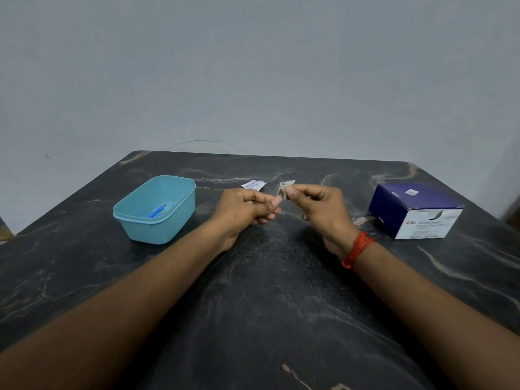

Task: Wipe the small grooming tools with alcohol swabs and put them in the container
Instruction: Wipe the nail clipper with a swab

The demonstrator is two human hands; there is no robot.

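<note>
1. One dark surface [267, 305] carries everything. The alcohol swab box [416, 212] stands to the right, well apart from the work.
2. Blue container [157, 229] on the left, open, with a blue tool [156, 211] inside.
3. Left hand [242, 212] and right hand [320, 209] are raised and near each other, fingers curled.
4. Torn wrapper [253, 184] lies behind the hands.
5. Right fingers pinch the swab [288, 184] round the upper end of a thin tool [279, 190]; left fingers pinch its lower end, mostly hidden.
6. Advised: steady the tool, draw the swab along its full length, then re-grip to wipe the covered end.
</note>
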